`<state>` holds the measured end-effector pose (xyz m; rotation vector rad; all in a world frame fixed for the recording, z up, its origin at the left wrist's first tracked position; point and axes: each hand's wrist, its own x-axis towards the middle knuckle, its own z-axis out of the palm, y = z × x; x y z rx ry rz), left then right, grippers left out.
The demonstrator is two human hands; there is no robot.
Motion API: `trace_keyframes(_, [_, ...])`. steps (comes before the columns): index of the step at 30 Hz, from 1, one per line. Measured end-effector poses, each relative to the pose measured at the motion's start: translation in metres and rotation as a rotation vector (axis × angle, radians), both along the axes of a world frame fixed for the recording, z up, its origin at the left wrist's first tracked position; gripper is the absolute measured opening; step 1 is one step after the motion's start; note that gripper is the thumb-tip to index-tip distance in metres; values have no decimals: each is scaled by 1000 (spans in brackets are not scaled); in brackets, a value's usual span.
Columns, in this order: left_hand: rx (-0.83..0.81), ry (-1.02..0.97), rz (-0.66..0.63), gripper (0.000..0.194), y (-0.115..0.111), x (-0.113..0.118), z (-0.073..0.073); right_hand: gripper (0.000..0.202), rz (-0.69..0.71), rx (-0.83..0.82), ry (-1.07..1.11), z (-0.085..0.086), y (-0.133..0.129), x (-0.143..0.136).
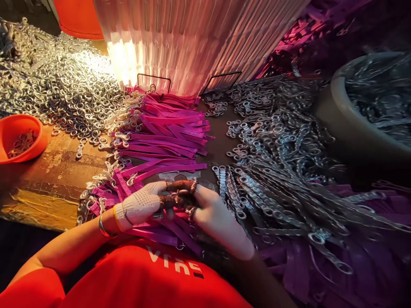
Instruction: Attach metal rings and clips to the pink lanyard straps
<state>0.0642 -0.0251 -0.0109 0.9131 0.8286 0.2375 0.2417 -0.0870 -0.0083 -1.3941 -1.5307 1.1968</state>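
Both hands wear pale gloves with the fingertips bare or dark, and they meet low in the middle of the view. My left hand [146,203] has its fingers bent towards my right hand [205,207], whose fingers curl inward. Anything between the fingertips is too small and dark to make out. Under and behind the hands lie magenta straps [170,145] with pale rings at their left ends. Grey metal ring chains [257,184] lie in long strips just right of my right hand.
Loose metal rings [77,85] are heaped at the upper left, above an orange bowl [38,143]. A ribbed translucent panel [192,47] stands at the back. A large grey tub [340,98] is at the right, with more purple straps [298,273] below.
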Motion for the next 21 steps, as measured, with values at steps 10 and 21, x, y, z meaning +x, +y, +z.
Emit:
trace_keyframes(10, [312, 49, 87, 23, -8, 5, -5, 21, -355, 74, 71, -5, -9, -8])
trace_keyframes(21, [166, -95, 321, 23, -3, 4, -3, 19, -660, 51, 295, -11, 1, -19])
